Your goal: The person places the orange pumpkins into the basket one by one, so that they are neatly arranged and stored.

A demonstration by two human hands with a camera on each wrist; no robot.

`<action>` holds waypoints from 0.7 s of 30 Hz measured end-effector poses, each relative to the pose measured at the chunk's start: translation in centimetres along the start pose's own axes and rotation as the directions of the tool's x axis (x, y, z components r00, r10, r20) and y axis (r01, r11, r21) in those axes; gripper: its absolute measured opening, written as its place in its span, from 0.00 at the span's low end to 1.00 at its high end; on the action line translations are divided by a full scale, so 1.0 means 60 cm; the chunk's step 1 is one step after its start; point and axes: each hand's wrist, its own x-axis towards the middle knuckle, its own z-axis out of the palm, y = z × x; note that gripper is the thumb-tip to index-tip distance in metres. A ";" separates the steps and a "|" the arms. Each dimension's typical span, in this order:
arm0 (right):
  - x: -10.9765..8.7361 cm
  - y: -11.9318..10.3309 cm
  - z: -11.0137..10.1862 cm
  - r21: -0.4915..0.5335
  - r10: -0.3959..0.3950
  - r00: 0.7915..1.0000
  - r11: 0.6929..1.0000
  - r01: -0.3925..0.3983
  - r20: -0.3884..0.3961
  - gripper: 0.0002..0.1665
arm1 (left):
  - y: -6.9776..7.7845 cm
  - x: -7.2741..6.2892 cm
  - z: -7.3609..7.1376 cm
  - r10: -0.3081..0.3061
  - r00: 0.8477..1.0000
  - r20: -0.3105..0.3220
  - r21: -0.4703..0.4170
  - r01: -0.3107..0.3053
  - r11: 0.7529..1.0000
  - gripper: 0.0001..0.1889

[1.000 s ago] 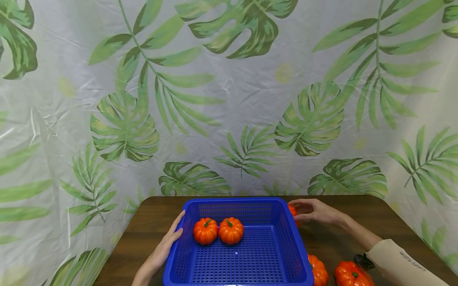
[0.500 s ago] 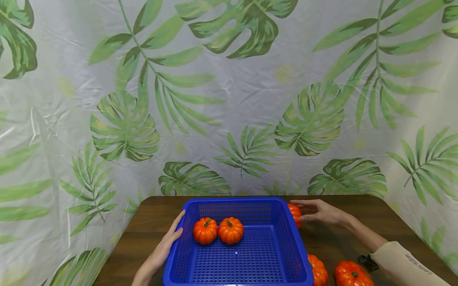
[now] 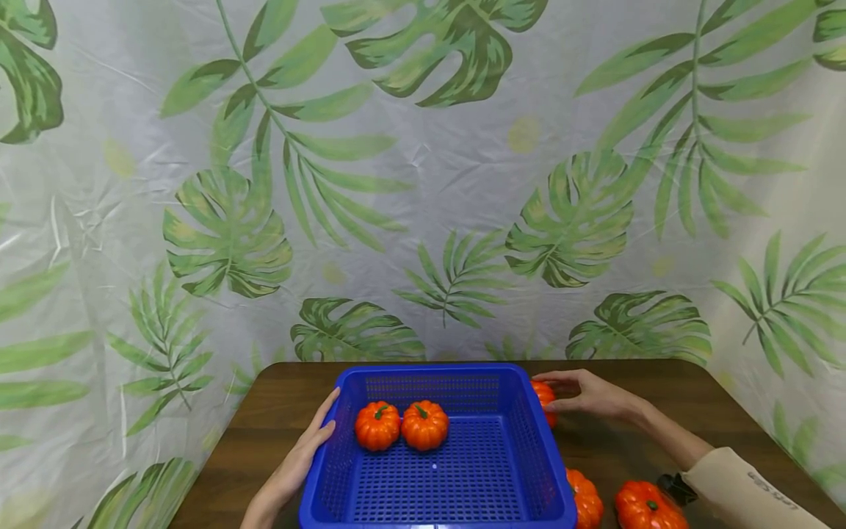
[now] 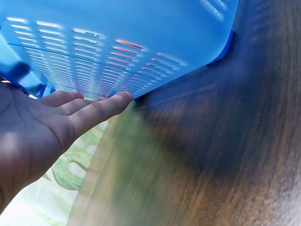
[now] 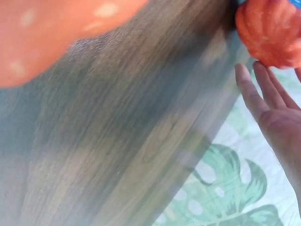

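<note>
A blue plastic basket [image 3: 555,470] with slotted walls stands on the table, holding two small orange pumpkins, one [image 3: 377,426] beside the other [image 3: 425,425]. My left hand [image 3: 299,457] lies along its left outer wall, fingers extended; the left wrist view shows the fingers [image 4: 101,112] straight against the wall [image 4: 108,28]. Outside the far right corner sits another pumpkin [image 3: 546,400], partly hidden behind the rim. Beside it is my right hand [image 3: 595,397], its fingers stretched out. In the right wrist view the fingertips [image 5: 242,70] are right at this pumpkin [image 5: 270,35].
Two more pumpkins, one [image 3: 584,499] against the basket's near right side and another [image 3: 649,507] farther right, lie on the brown wooden table [image 3: 667,411]. A leaf-printed curtain [image 3: 463,184] hangs behind the table's far edge.
The right hand and the pumpkin beside it shifted slightly right, away from the basket, then slightly back. The left hand stays against the basket wall.
</note>
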 end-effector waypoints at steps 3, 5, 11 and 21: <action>0.001 -0.004 -0.001 -0.030 0.011 1.000 0.999 -0.011 -0.010 0.34 | 0.000 0.000 0.000 0.000 1.000 0.002 -0.002 0.000 1.000 0.32; -0.001 -0.004 -0.002 -0.034 0.016 1.000 0.999 -0.017 -0.011 0.34 | 0.000 0.000 0.001 -0.003 1.000 0.003 -0.005 0.003 1.000 0.32; -0.014 0.001 -0.007 0.029 -0.017 1.000 0.999 0.017 -0.009 0.35 | 0.001 0.001 0.001 -0.010 1.000 0.000 -0.007 0.010 1.000 0.32; -0.024 0.000 -0.014 -0.028 0.005 0.998 1.000 -0.006 -0.056 0.36 | -0.001 0.001 -0.001 0.003 1.000 -0.004 0.008 -0.003 1.000 0.32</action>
